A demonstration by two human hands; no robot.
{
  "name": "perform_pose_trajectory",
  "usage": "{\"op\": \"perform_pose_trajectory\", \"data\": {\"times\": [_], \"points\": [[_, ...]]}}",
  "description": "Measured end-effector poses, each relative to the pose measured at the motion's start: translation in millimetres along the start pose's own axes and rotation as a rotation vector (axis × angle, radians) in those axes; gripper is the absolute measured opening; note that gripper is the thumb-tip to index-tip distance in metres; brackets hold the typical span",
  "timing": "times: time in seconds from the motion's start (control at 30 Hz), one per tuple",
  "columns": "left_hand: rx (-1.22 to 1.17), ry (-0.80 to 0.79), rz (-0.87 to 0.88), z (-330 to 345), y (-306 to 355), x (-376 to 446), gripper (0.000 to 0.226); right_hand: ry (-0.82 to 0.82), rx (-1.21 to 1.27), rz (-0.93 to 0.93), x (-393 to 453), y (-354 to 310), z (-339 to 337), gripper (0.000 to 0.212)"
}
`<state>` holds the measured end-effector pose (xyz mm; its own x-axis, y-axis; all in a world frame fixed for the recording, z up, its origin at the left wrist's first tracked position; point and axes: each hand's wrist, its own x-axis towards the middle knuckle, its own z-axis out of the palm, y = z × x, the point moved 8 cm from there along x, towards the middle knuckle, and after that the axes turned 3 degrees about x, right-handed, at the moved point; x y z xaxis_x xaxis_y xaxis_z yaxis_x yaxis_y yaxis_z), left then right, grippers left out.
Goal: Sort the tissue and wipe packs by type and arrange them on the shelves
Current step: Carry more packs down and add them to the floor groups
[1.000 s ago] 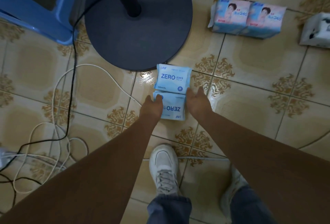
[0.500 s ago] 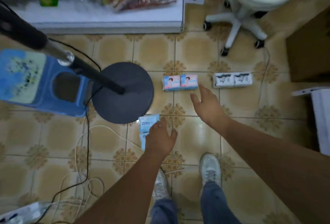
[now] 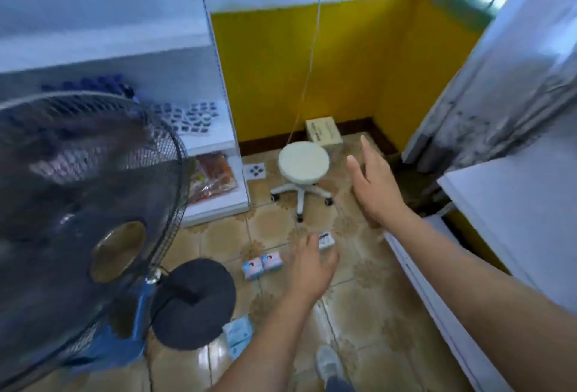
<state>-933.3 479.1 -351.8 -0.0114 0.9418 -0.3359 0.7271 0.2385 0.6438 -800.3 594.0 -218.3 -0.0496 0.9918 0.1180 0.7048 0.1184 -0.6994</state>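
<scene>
Floor tile lies bare between the fan base (image 3: 193, 303) and the white shelf edge (image 3: 415, 285) beyond it. Both hands hold nothing: left hand (image 3: 313, 270) spread over a half-hidden white pack (image 3: 327, 240), right hand (image 3: 376, 185) flat near the stool (image 3: 303, 162). Pink-blue packs (image 3: 261, 264) sit beside the base; light-blue packs (image 3: 238, 335) lie at its rim, blurred.

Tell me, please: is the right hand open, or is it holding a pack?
Open. The right hand is raised above the floor with straight, spread fingers and nothing in it. The packs lie on the tiles.
</scene>
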Motion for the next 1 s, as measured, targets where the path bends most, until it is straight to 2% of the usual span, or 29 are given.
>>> {"op": "perform_pose_trajectory", "data": {"times": [0.27, 0.47, 0.7, 0.83, 1.0], "points": [[0.084, -0.075, 0.624, -3, 208, -110, 0.069, 0.528, -0.014, 0.039, -121, -50, -238, 0.06], [0.061, -0.189, 1.002, 35, 345, -237, 0.064, 0.816, -0.09, 0.093, -253, -51, -393, 0.059], [0.065, -0.26, 1.243, 112, 465, -364, 0.063, 1.05, -0.191, 0.194, -417, -4, -529, 0.059], [0.017, -0.327, 1.307, 167, 529, -426, 0.063, 1.131, -0.21, 0.281, -501, 36, -594, 0.058], [-0.027, -0.324, 1.346, 231, 593, -478, 0.059, 1.197, -0.251, 0.368, -589, 83, -662, 0.059]]}}
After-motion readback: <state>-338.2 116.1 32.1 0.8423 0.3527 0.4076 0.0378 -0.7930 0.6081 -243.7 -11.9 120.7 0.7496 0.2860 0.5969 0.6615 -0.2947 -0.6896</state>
